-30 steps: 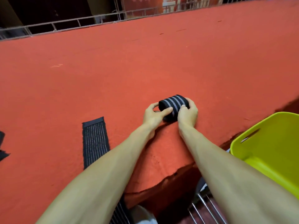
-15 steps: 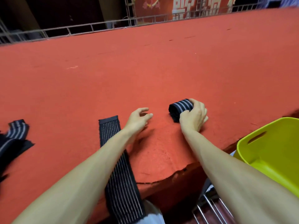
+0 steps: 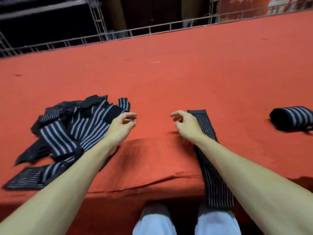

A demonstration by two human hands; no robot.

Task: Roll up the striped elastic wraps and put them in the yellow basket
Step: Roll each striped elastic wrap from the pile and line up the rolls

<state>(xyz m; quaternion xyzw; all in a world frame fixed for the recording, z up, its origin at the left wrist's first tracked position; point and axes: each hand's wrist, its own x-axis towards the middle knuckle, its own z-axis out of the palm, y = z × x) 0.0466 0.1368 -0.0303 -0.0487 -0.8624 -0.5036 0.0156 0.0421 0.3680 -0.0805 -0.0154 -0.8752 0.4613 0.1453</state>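
Note:
A rolled black wrap with grey stripes [image 3: 291, 118] lies on the red table at the far right, untouched. One flat striped wrap [image 3: 213, 177] runs from mid-table over the front edge, partly under my right forearm. A loose heap of several unrolled striped wraps [image 3: 74, 131] lies at the left. My left hand [image 3: 121, 128] hovers at the heap's right edge, fingers loosely curled, holding nothing. My right hand [image 3: 186, 125] hovers beside the flat wrap's far end, fingers loosely curled and empty. The yellow basket is out of view.
The red felt table [image 3: 169, 78] stretches far back to a metal rail [image 3: 152, 30]. Its front edge [image 3: 135, 190] sags just before my legs in pale trousers [image 3: 152, 221].
My right hand has let go of the rolled wrap, which now lies alone at the right. The view and both hands have swung left, bringing the heap of wraps into sight.

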